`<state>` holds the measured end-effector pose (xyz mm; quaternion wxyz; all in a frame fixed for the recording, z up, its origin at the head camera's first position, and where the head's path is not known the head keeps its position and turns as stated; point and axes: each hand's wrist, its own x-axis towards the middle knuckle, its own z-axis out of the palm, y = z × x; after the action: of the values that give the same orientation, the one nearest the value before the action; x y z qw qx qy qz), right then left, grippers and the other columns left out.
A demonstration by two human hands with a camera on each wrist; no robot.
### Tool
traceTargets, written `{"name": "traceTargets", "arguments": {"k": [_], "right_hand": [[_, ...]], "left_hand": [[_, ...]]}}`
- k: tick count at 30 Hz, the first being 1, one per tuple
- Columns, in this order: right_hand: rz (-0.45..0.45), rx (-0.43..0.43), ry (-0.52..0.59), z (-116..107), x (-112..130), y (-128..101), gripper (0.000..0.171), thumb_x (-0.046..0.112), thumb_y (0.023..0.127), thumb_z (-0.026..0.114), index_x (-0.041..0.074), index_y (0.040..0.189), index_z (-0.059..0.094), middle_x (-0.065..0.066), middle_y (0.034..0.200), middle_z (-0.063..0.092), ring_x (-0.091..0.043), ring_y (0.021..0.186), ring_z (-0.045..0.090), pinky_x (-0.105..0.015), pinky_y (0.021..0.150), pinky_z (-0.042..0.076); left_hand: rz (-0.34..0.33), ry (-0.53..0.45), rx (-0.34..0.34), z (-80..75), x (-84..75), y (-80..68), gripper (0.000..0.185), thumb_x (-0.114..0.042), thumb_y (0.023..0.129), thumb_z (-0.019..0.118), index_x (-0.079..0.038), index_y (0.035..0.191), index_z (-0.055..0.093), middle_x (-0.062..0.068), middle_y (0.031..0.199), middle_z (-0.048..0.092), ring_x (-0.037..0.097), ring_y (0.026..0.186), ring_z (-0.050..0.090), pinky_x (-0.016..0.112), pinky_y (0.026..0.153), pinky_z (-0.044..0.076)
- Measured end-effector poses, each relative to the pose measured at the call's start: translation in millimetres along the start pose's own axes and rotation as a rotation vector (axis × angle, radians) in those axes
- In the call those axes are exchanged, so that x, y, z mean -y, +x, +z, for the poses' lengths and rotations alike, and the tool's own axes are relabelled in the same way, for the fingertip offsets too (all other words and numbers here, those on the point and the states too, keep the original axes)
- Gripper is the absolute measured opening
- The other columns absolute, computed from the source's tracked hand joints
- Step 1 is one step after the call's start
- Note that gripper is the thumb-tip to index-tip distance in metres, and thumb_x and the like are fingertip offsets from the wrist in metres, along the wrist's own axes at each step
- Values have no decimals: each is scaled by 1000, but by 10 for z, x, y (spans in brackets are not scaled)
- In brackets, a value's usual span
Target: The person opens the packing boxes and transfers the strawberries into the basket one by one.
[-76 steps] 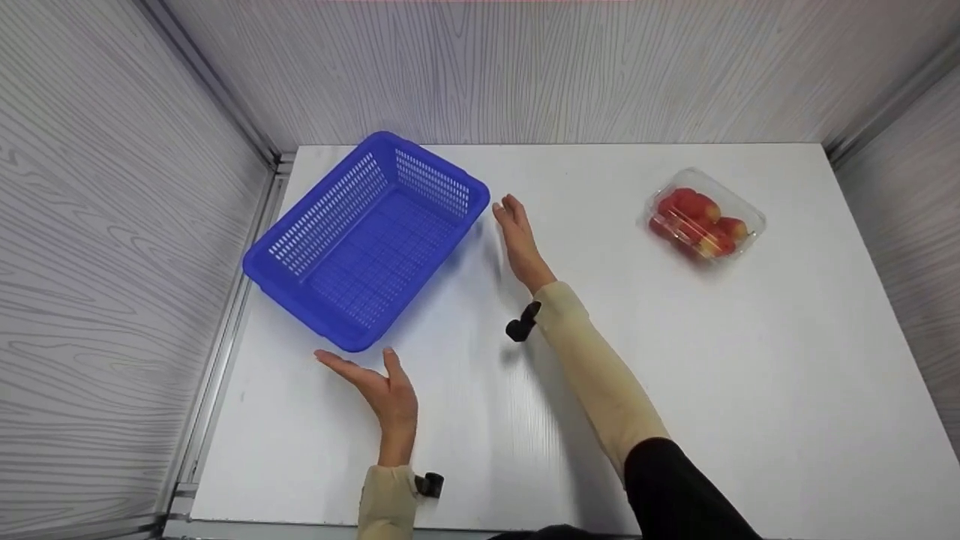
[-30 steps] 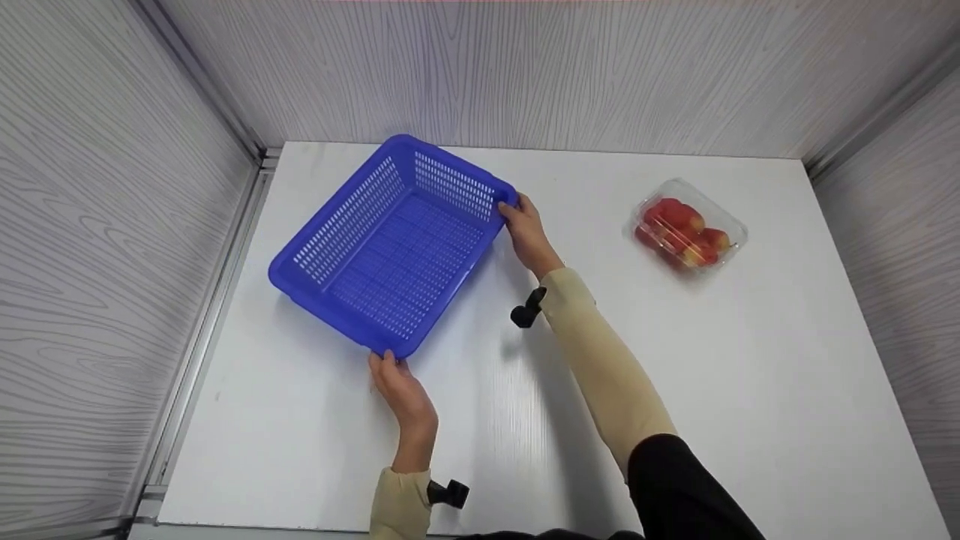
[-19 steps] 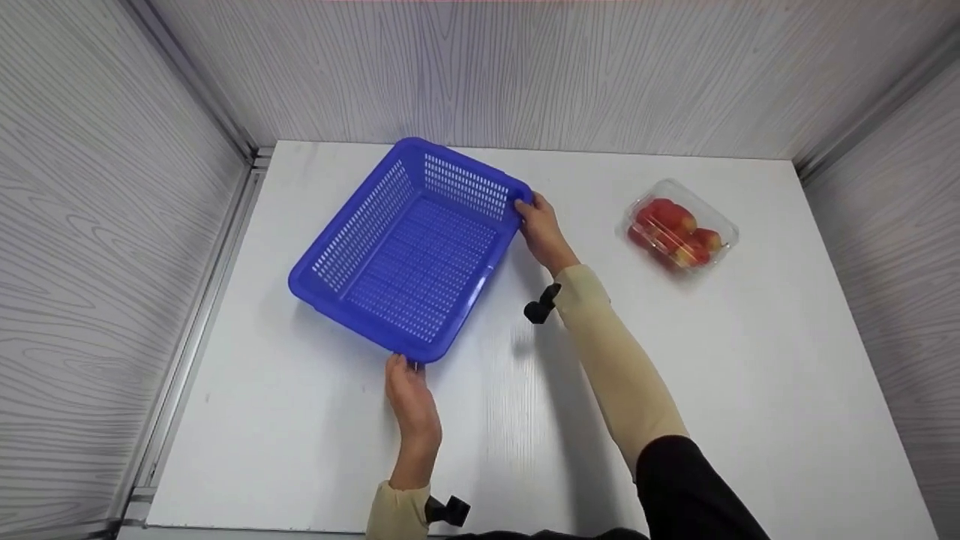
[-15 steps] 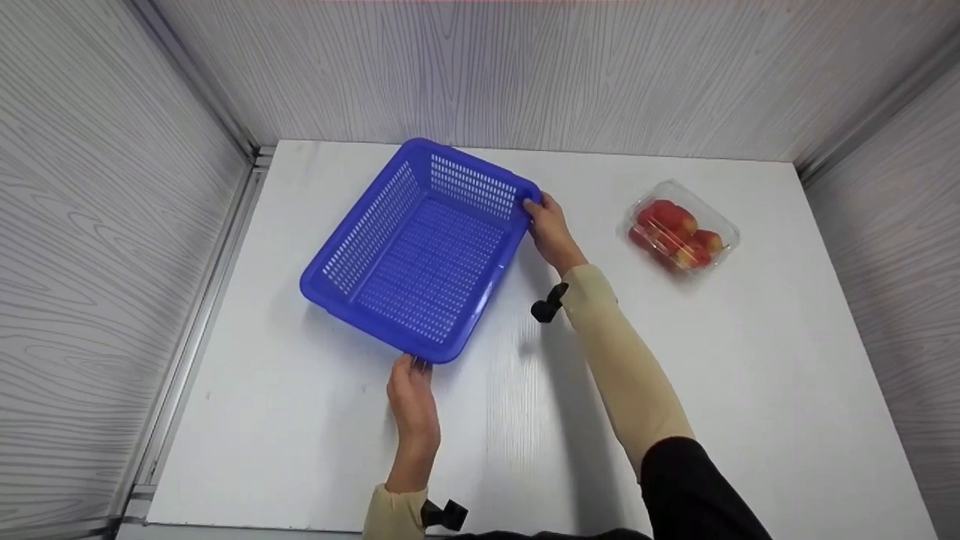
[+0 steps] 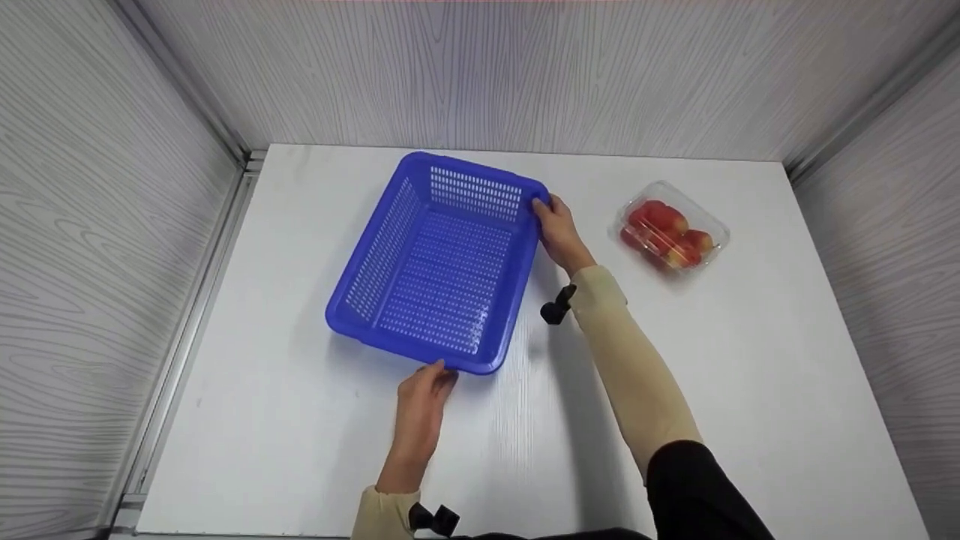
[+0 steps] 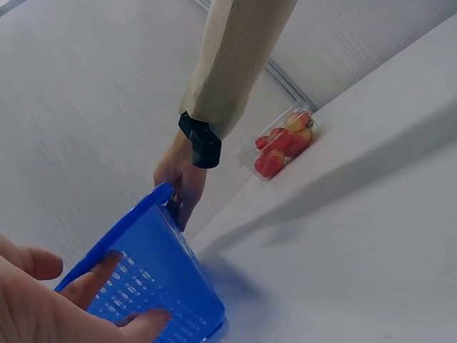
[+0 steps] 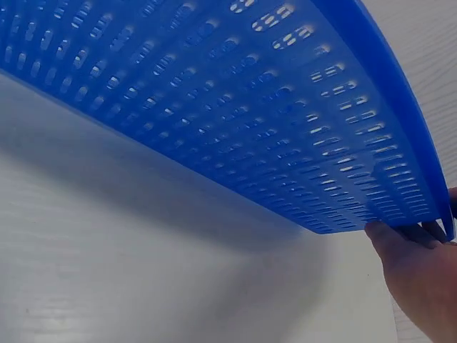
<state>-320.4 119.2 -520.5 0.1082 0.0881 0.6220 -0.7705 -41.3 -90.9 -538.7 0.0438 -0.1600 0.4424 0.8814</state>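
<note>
A blue plastic basket (image 5: 450, 270) with slotted walls is set at a slant in the middle-left of the head view, nothing inside it. At its far right corner my right hand (image 5: 559, 232) grips the rim, thumb over the top and fingers outside. My left hand (image 5: 420, 409) holds the near rim; in the left wrist view its thumb (image 6: 39, 262) is above the rim and its fingers are against the slotted outer wall. From the right wrist view, the basket's long side (image 7: 214, 107) slopes over the table with a shadow below.
A clear plastic clamshell box (image 5: 709, 217) of red and yellow fruit stands right of the basket on the white table (image 5: 750, 375). Grey wood-grained panels rise at the back (image 5: 487, 75) and both sides, with a metal rail (image 5: 199, 315) along the left edge.
Both hands have come from beside the basket to gripping its rim. The basket has moved right and toward me and turned slightly, its long side now straighter. The fruit box stays put.
</note>
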Motion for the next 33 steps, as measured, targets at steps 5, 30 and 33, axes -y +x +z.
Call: {"name": "traceTargets", "arguments": {"k": [5, 30, 33], "right_hand": [[24, 67, -28, 0, 101, -104, 50, 8, 105, 41, -8, 149, 25, -27, 148, 37, -36, 139, 37, -42, 112, 32], [91, 229, -182, -268, -38, -276, 52, 16, 107, 42, -2, 151, 21, -26, 149, 34, -36, 136, 36, -43, 110, 32], [71, 188, -233, -339, -16, -296, 55, 22, 106, 46, -2, 151, 25, -22, 148, 38, -32, 136, 40, -43, 110, 33]], "left_hand": [[-65, 29, 46, 71, 100, 28, 40, -1, 100, 51, 26, 129, 43, 33, 135, 44, 27, 120, 52, 44, 111, 32], [-140, 66, 186, 304, 370, 69, 59, -2, 95, 56, 17, 144, 28, 29, 143, 44, 22, 120, 53, 48, 111, 31], [-169, 77, 237, 309, 385, 57, 58, -5, 96, 56, 18, 143, 30, 28, 141, 47, 28, 123, 53, 49, 112, 30]]}}
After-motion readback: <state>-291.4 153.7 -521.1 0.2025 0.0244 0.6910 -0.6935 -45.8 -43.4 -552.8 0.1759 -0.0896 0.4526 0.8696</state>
